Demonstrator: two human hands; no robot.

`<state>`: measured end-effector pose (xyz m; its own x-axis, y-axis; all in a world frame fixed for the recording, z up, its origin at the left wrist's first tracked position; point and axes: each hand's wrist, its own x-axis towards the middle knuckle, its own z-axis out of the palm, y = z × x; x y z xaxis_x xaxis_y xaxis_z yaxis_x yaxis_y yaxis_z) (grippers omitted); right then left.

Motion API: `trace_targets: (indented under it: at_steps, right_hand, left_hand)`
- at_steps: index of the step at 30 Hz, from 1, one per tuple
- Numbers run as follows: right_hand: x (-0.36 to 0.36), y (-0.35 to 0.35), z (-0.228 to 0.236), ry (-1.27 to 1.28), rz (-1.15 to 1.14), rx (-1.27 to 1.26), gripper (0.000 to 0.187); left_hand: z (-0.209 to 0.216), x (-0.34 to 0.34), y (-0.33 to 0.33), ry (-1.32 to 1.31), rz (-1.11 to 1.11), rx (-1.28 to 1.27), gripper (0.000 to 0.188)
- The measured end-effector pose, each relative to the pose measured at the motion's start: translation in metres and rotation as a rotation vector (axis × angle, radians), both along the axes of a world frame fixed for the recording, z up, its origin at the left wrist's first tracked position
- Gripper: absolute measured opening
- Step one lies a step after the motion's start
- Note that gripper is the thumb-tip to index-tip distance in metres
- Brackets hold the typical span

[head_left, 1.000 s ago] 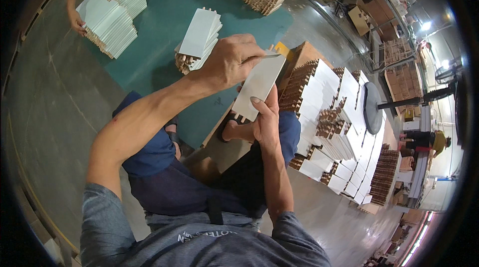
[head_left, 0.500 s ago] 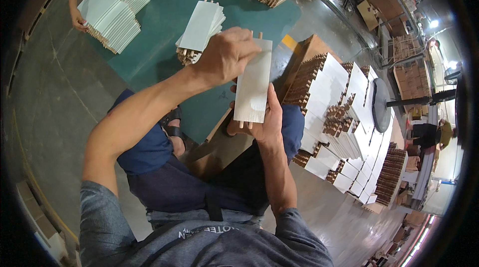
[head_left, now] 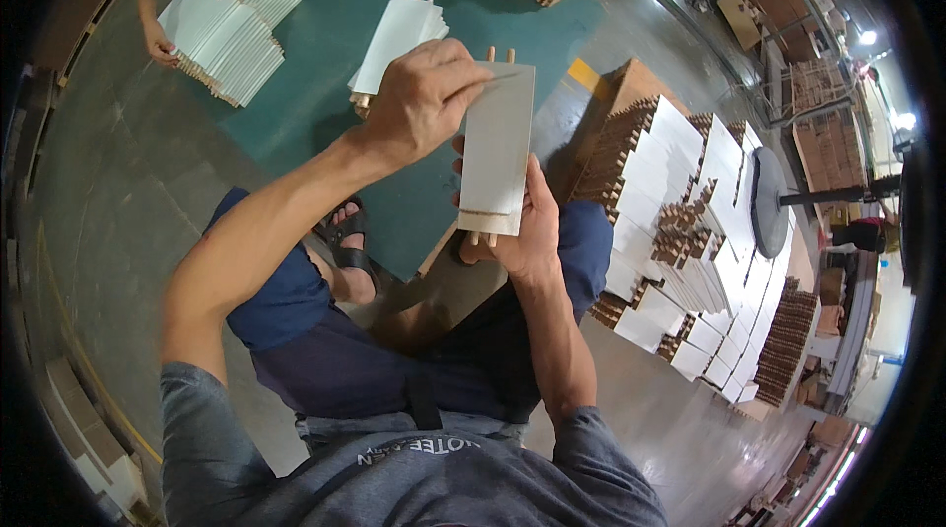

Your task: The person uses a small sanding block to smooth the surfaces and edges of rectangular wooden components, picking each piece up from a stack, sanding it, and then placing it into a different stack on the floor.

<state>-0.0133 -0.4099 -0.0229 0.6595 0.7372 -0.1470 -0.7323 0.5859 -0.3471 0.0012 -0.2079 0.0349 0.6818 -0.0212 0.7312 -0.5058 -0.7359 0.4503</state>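
A white wooden board (head_left: 499, 148) with round dowels sticking out at both ends stands almost upright in front of me. My right hand (head_left: 533, 222) grips it from behind and below, thumb along its right edge. A brownish line crosses the board's lower end. My left hand (head_left: 424, 94) is closed at the board's upper left, fingers pinched together. From those fingers a thin, narrow sliver-like thing (head_left: 506, 77) reaches over the board's top; its kind cannot be made out. Beyond my left hand lies a small stack of similar white boards (head_left: 396, 39).
Larger board stacks stand on the green mat (head_left: 325, 74), including one (head_left: 232, 20) touched by another person's hand (head_left: 158, 42). To my right is a big pile of white boards (head_left: 680, 231), with a dark round fan-like object (head_left: 769, 202) beside it. My sandalled foot (head_left: 350, 241) rests near the mat.
My left hand has shifted a little left, and the thin thing in its fingers now shows. The board has tilted slightly; its glare is gone and a brownish line appears near its lower end.
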Motion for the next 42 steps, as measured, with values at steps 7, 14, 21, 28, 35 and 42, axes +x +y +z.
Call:
trace_targets:
  at_steps: [7,14,21,28,35,42]
  right_hand:
    - [0.01,-0.001,-0.002,0.093,-0.038,-0.002,0.055]
    - [0.008,-0.009,-0.015,0.203,-0.012,0.081,0.055]
    - [-0.009,0.001,0.007,-0.007,0.019,-0.065,0.056]
    - [-0.01,0.007,0.009,-0.007,-0.009,-0.121,0.055]
    - [0.004,-0.002,-0.018,0.007,0.03,0.036,0.051]
    - [0.019,0.003,0.003,-0.035,-0.059,-0.008,0.053]
  left_hand:
    - [-0.016,-0.041,-0.033,0.147,-0.257,0.109,0.013]
    - [-0.014,-0.051,-0.04,0.2,-0.267,0.107,0.016]
    - [-0.001,0.015,0.034,0.074,0.136,-0.126,0.005]
    - [0.0,0.002,0.035,0.075,0.066,-0.134,0.01]
    - [-0.018,-0.014,-0.008,0.079,-0.131,0.013,0.014]
    - [-0.03,-0.098,-0.054,0.209,-0.643,0.07,0.015]
